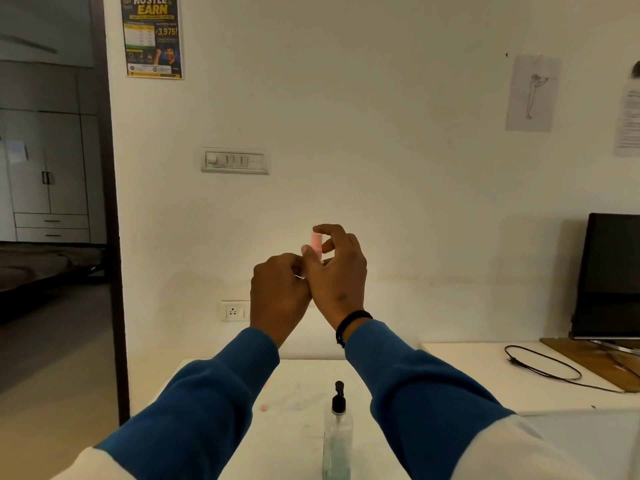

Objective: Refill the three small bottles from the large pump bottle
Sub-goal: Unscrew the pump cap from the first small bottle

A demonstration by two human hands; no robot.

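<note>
The step in hand is judged to be cap work on a small pink bottle [317, 243], held raised above the table [301, 393], approx. over its far edge and well apart from the surface. Whether the cap is being removed or refitted cannot be told.

Procedure, recommended: the body is to be kept upright and steady in the left hand [278, 292], w/ only the right hand [337, 271] turning. The work should be brought lower, over the table, so a dropped cap is not lost. Any removed cap should be set where it cannot roll off an edge.

Finger state: right thumb and forefinger are pinched on the bottle's top end; remaining right fingers are loosely curled. Left fingers are curled around the lower part, which is hidden; exact contact cannot be told.

Appearance: the bottle is slim, pale pink, translucent; fill level is not visible. The large pump bottle [337, 434] stands upright near the table's front edge, clear body, black pump head, approx. half full of pale liquid. Other small bottles are not identifiable.
</note>
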